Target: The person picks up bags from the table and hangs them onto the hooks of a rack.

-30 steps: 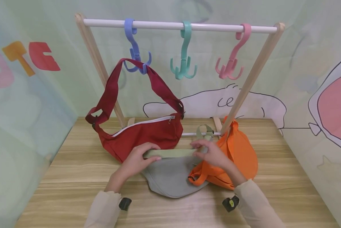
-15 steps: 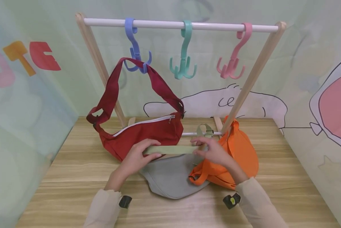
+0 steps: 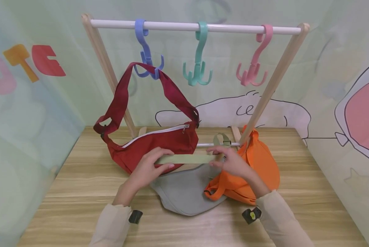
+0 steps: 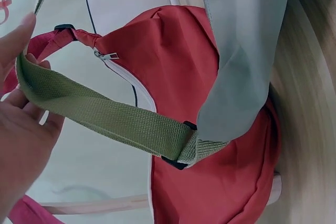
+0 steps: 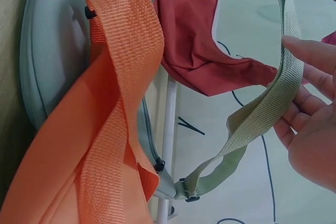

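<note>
On the table (image 3: 76,206) I see the orange bag (image 3: 262,166) overlapping the right end of the grey bag (image 3: 187,195). My left hand (image 3: 148,165) and right hand (image 3: 232,163) each pinch that grey bag's green strap (image 3: 185,159), held taut between them above it. I'd lift both sides evenly, keep the strap flat, and ease the covered end free slowly, so the orange bag isn't dragged along.

The right hand (image 5: 314,121) pinches a green strap (image 5: 268,109). An orange bag (image 5: 58,148) partly hides a grey bag (image 5: 55,51); a red bag (image 5: 190,32) shows beyond.
</note>
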### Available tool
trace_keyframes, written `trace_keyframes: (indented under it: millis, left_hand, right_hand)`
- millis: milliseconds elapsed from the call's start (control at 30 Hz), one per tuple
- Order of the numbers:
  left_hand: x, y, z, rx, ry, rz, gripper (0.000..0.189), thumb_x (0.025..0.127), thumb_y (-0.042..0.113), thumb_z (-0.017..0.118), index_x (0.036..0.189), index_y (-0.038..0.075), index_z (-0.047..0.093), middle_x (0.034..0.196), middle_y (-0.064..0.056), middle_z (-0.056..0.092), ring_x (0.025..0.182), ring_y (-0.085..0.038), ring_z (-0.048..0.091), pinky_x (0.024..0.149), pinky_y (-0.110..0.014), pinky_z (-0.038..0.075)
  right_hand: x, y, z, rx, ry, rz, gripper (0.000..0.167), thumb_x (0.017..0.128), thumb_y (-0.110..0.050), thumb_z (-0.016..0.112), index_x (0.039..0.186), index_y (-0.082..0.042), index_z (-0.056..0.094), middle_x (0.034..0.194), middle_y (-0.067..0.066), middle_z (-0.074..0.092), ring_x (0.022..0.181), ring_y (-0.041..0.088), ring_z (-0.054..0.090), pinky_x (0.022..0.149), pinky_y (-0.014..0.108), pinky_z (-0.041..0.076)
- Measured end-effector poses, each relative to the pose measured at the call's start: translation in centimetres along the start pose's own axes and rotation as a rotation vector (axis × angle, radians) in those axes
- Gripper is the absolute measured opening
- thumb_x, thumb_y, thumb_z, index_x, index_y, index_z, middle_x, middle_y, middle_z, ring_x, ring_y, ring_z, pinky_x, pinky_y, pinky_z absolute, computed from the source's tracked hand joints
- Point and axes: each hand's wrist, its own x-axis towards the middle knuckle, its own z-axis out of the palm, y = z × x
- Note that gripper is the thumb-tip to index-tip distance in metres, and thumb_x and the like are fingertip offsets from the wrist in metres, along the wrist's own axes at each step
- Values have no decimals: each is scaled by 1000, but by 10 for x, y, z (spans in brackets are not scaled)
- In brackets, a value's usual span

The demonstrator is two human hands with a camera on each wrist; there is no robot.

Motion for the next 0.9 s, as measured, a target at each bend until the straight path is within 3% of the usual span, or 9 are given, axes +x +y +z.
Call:
trace_keyframes:
  millis: [333,600,900]
  left_hand:
    - [4,6,-3,17,26,21,34,76,11,74,108,12,62,101,2,59,94,-13,53,81,-34,44]
    - [7,9,-6,27,28,4,33,77,12,74,108,11,62,100,1,59,94,-14,53,81,-37,44]
    - [13,13,-9,45,25,-21,34,78,13,72,111,11,61,102,-2,58,96,-17,52,83,-39,44]
  right_hand:
    - [2,-1,-3,28,30,3,39,79,-4,70,116,-5,59,113,11,60,101,27,53,86,46,42]
    - [2,-6,-7,11,63,0,40,79,-6,70,118,-5,58,112,12,60,102,27,53,88,47,41]
    - [4,-13,-13,-20,109,-33,42,76,-1,72,115,-6,58,99,7,61,93,24,53,80,42,42]
